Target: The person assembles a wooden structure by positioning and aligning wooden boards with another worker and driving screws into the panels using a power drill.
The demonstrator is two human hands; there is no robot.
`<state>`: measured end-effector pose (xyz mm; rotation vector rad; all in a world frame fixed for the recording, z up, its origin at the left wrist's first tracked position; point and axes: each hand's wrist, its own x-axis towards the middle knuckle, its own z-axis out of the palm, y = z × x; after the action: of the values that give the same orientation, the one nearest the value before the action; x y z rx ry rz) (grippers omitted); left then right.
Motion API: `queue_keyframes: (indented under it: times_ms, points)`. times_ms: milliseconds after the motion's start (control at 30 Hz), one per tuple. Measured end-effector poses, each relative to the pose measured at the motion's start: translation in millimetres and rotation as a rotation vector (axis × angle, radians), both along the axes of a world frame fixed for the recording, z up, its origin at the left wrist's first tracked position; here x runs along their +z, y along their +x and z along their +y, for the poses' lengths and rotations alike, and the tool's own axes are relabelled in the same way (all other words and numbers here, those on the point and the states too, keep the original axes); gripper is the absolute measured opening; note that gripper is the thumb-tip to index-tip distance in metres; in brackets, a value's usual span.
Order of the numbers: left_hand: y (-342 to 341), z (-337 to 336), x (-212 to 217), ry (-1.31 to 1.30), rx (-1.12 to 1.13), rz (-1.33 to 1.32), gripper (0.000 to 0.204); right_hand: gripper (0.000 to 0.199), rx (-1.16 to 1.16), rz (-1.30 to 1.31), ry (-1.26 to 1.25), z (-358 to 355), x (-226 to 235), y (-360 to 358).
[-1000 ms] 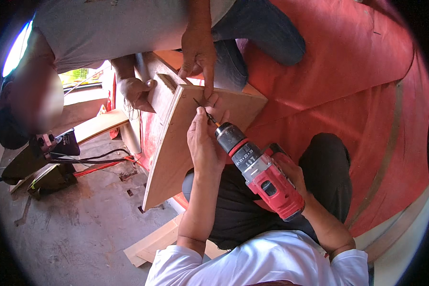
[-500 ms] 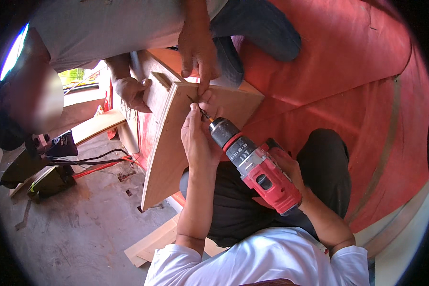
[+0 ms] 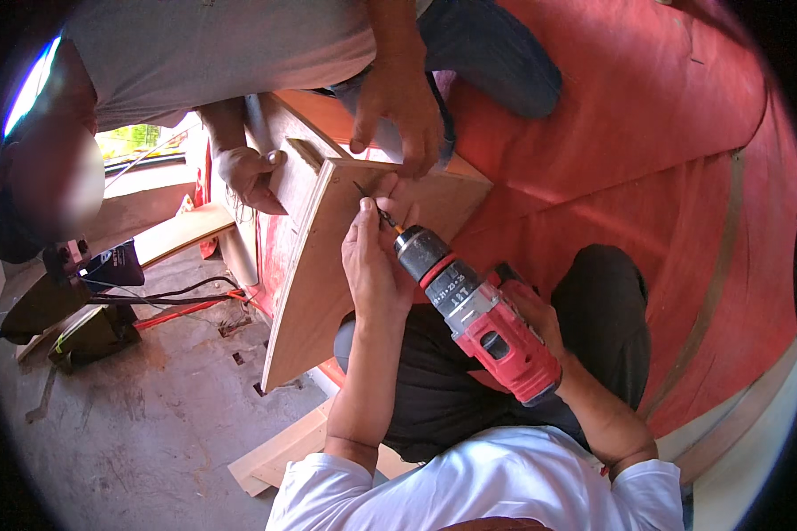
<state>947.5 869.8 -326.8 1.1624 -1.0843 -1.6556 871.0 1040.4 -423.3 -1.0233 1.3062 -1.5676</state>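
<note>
My right hand [image 3: 533, 311] is wrapped round the handle of a red and black cordless drill [image 3: 505, 350], partly hidden behind its body. The drill points up and left at a wooden panel [image 3: 305, 292]. At its chuck, the fingers of my left hand [image 3: 370, 257] close round a thin dark pointed bit [image 3: 384, 215]. Whether the tip is a screw or part of the bit, I cannot tell. The tip lies close to the panel's upper corner; contact is unclear. Just above it hangs a co-worker's hand [image 3: 403, 111], fingers pointing down. The co-worker's other hand [image 3: 252, 177] holds a board behind the panel.
Red sheeting [image 3: 611, 168] covers the floor at the right. Black and red cables [image 3: 181, 305] lie on the grey concrete floor [image 3: 142, 416] at the left. Wooden planks [image 3: 283, 447] lie near my left elbow, and another board [image 3: 186, 232] slopes beyond the cables.
The co-worker's upper hand has moved right and lifted its finger off the panel's corner. My hands and the drill have shifted slightly down and right.
</note>
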Motion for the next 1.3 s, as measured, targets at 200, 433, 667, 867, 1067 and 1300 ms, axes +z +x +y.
queue_keyframes:
  times_ms: [200,433,667,867,1067,1300]
  points:
    - [0.5,-2.6,1.0,-0.015,-0.029,-0.015,0.024,0.019,0.026,-0.025,0.010,-1.7,-0.7,-1.0]
    - [9.3,-5.8,-3.9,-0.002,-0.037,-0.002,0.025,0.020,0.044,-0.193,0.048,-2.1,0.9,6.7]
    - [11.1,-6.7,-4.2,-0.039,-0.062,-0.010,0.025,0.020,-0.012,-0.075,-0.003,-1.4,-1.6,9.5]
    - [14.3,-9.1,-3.0,0.004,-0.050,-0.011,0.026,0.019,0.007,0.007,-0.060,-4.4,-1.3,8.4]
    - [14.7,-12.3,0.2,-0.003,-0.055,0.007,0.026,0.029,-0.006,-0.169,0.032,-9.1,5.8,10.6]
    - [13.4,-13.4,3.0,-0.001,-0.072,-0.005,0.027,0.026,-0.012,-0.009,-0.027,-11.1,2.4,11.7]
